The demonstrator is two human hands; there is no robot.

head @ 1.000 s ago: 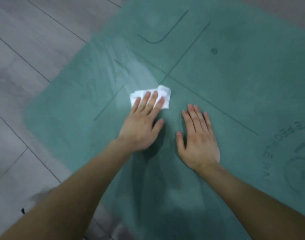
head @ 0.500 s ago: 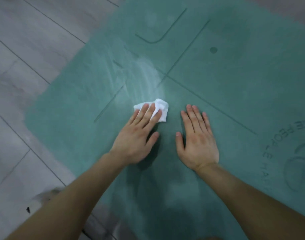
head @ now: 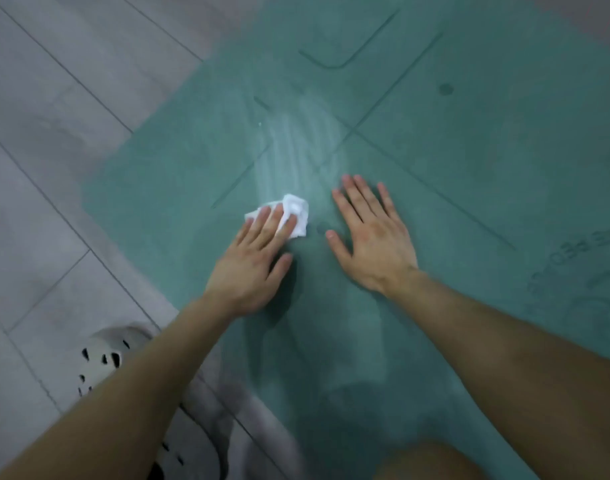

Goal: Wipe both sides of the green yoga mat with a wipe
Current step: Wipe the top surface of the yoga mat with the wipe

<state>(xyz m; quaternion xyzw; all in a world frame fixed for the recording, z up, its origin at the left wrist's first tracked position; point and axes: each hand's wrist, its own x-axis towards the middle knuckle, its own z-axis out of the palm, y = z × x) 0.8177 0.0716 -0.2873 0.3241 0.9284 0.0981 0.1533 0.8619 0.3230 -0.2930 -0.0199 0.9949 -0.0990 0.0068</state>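
Your left hand (head: pixel 251 268) has dragged the wipe (head: pixel 296 213) back toward you, so it now sits level with your right hand (head: pixel 374 244), with a streaky damp trail ahead of it. Your left fingers are straight, pressing the crumpled white wipe onto the green yoga mat (head: pixel 487 174). Your right hand lies flat and spread on the mat just beside it, holding nothing. The mat's spread out on the grey floor (head: pixel 54 140).

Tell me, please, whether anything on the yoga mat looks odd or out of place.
Two small things: a pale streaked patch lies on the green mat just beyond the wipe under the left hand, probably wet wiping marks, and a dark round spot sits farther off. Nothing looks damaged.
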